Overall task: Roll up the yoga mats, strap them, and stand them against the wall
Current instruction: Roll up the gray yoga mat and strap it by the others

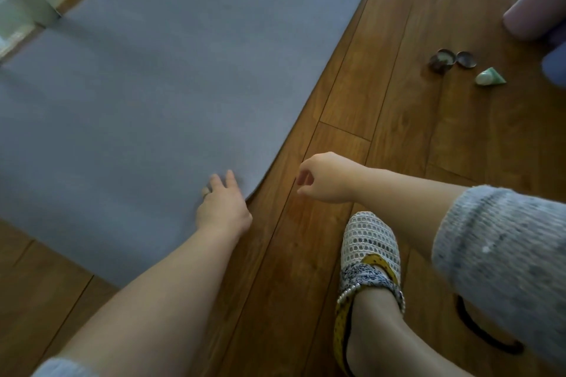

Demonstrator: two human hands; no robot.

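Left hand (223,206) rests straight-fingered on the corner of the blue yoga mat (171,70); right hand (326,177) hovers loosely curled, apparently empty.

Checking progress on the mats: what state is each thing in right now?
grey mat: unrolled, flat on the floor.
purple mat: rolled up.
left hand: fingers straight, resting on the grey mat's corner.
right hand: loosely curled, holding nothing.
small tin: open, lid beside it.
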